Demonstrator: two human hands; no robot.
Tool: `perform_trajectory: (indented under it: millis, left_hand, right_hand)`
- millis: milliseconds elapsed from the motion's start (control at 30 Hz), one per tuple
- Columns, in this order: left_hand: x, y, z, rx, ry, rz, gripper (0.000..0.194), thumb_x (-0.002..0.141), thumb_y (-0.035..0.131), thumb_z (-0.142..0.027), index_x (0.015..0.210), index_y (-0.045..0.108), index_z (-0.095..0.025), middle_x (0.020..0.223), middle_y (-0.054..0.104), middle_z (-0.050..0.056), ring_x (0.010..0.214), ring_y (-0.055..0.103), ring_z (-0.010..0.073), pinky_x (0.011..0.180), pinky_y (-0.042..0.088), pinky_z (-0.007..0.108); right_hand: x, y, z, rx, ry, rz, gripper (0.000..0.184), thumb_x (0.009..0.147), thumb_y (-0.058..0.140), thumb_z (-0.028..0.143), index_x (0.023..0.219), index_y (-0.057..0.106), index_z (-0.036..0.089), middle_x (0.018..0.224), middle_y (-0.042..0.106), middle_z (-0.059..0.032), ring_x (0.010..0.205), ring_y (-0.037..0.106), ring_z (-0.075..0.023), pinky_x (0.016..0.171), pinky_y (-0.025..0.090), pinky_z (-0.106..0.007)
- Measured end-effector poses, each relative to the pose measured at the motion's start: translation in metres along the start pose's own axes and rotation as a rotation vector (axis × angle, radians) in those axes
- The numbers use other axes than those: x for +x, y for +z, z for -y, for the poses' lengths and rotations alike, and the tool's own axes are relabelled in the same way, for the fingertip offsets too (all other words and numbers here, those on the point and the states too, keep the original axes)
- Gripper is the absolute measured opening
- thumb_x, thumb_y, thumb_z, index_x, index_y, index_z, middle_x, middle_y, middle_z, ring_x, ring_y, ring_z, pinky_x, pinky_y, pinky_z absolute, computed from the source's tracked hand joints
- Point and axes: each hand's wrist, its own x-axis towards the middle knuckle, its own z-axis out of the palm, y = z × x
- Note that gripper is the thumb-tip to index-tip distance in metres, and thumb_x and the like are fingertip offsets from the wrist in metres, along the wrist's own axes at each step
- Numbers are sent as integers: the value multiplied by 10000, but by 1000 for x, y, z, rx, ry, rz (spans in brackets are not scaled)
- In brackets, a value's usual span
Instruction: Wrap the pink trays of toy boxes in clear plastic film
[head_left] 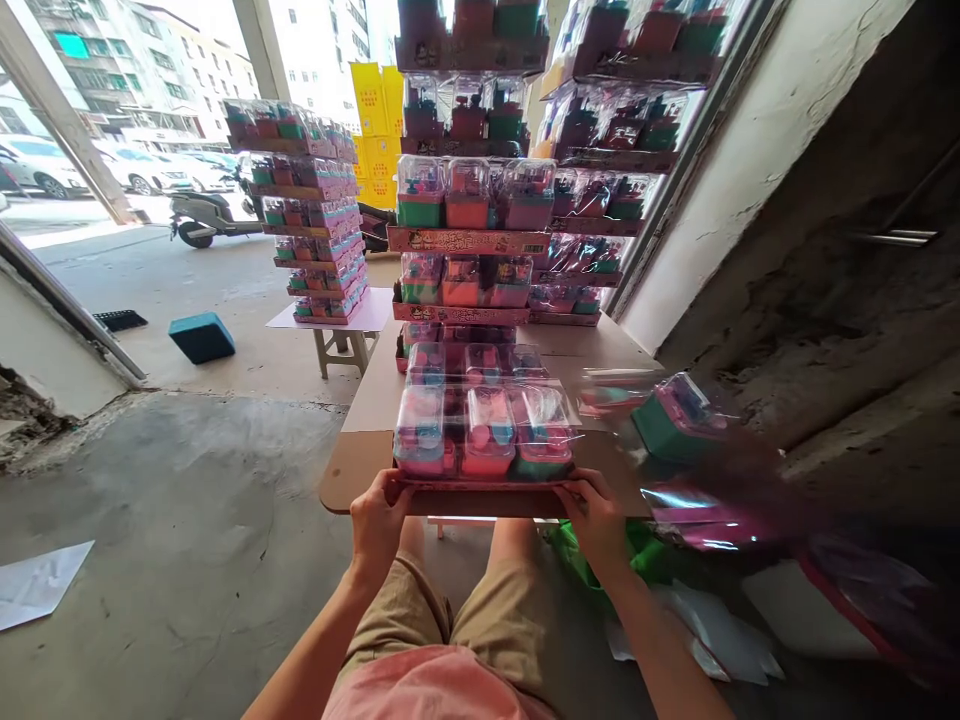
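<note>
A display tray (480,484) packed with small clear-lidded boxes (487,430) lies at the near edge of the table. The boxes have pink, red and green bases. Clear film seems to cover part of their tops. My left hand (379,515) grips the tray's near left corner, thumb and fingers closed on its edge. At the near right corner, my right hand (596,515) pinches the same tray. The tray's underside is hidden.
Stacked trays of boxes (465,240) rise behind the tray, with wrapped stacks (592,215) beside them. Another stack (307,210) stands on a stool (341,350) at left. One loose green-based box (679,420) and plastic film (705,510) are at right, by the wall.
</note>
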Motion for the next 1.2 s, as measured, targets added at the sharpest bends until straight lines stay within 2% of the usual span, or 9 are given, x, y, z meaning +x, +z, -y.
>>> perform_trajectory:
  millis: [267,767,1033,1200]
  left_hand:
    - [-1,1,-1,-39,0,-5,149,722,551,-324,799,606,-209,637,690,-12,556,631,160,581,473,243]
    - [-1,1,0,20,-11,-1,185,728,558,-360,818,607,-206,619,670,-14,550,616,165,578,445,250]
    - [1,0,-1,16,-31,14,176,722,549,-347,805,610,-204,610,671,-29,557,627,155,589,457,241]
    - [0,1,-1,24,-11,2,179,737,544,-347,812,616,-201,619,676,-26,560,629,152,579,459,238]
  right_hand:
    - [-1,2,-3,-8,6,-18,325,845,511,468,695,619,202,850,613,-75,745,593,-195,653,507,-339]
    - [-5,4,-5,-14,22,-14,303,846,523,447,722,622,189,878,608,-82,719,585,-188,633,507,-343]
    - [-3,3,-7,-25,-73,-42,257,852,537,400,731,620,189,859,600,-65,718,589,-174,601,513,-311]
    - [-6,6,-10,-61,-110,-65,233,853,543,381,739,614,191,867,597,-65,763,595,-187,646,523,-329]
